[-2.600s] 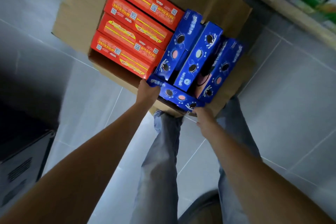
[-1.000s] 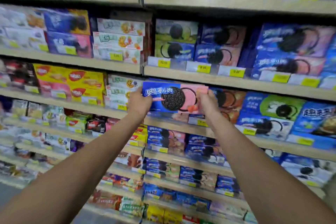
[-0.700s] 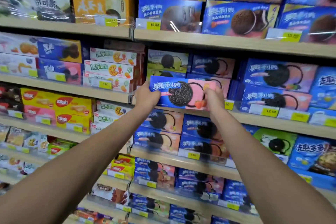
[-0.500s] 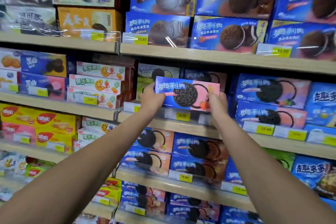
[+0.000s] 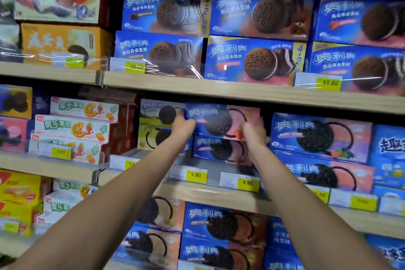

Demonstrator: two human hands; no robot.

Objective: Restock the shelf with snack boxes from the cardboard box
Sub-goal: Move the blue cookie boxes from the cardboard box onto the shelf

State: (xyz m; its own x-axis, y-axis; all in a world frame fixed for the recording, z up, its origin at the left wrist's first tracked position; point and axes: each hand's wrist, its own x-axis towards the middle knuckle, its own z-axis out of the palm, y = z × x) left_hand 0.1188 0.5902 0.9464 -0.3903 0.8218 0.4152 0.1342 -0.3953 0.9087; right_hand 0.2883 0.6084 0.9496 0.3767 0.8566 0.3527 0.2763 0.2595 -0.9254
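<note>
We hold the snack box (image 5: 219, 119) with both hands, just under the board of the upper shelf (image 5: 219, 92). It is a blue and pink box with a dark round cookie printed on its face. It lies lengthwise with this face toward us.

The left hand (image 5: 183, 126) grips the left end of the box, with the fingers curled around the edge. The right hand (image 5: 254, 131) grips the right end near the lower corner. This hand is blurred, so we cannot tell the exact place of each finger.

Directly below the snack box stands a second box (image 5: 219, 149) of the same design, on the shelf (image 5: 210, 196). The two boxes are very close, but we cannot tell if they are touching. On the front edge of the shelf, below them, are two price tags (image 5: 195, 174) that read 9.90.

Just to the left are two stacked green and white boxes (image 5: 155, 125) with the same dark cookie. Further left we see a stack of fruit pie boxes (image 5: 81, 126). To the right stand larger blue and pink boxes (image 5: 320, 136), also two high.

On the upper shelf are blue cookie boxes (image 5: 252, 59) in two layers, with a yellow tag (image 5: 331, 83) that reads 10.80. Below our forearms, more blue boxes (image 5: 221, 226) fill the next shelf down.
</note>
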